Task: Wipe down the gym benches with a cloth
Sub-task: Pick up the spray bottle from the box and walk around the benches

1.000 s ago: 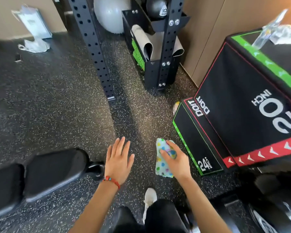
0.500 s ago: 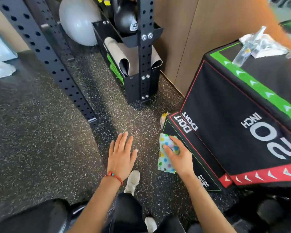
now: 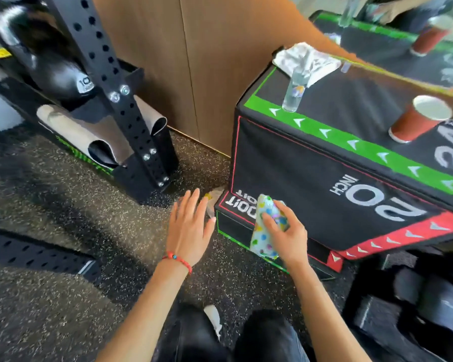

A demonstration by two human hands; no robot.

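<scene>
Gripping the dotted cloth [image 3: 266,228] in my right hand [image 3: 289,236], long axis running twelve to six, left hand [image 3: 190,228] flat, fingers straight, holding nothing.

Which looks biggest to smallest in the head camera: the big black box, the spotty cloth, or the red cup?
1. Big black box
2. Spotty cloth and red cup: look alike, and the cloth is nearer, so unranked.

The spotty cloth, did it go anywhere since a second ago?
The view swung right, from the padded bench toward the plyo boxes. The right hand carried the spotty cloth along and kept its grip. The left hand stayed open and empty. A red paper cup has come into view.
</scene>
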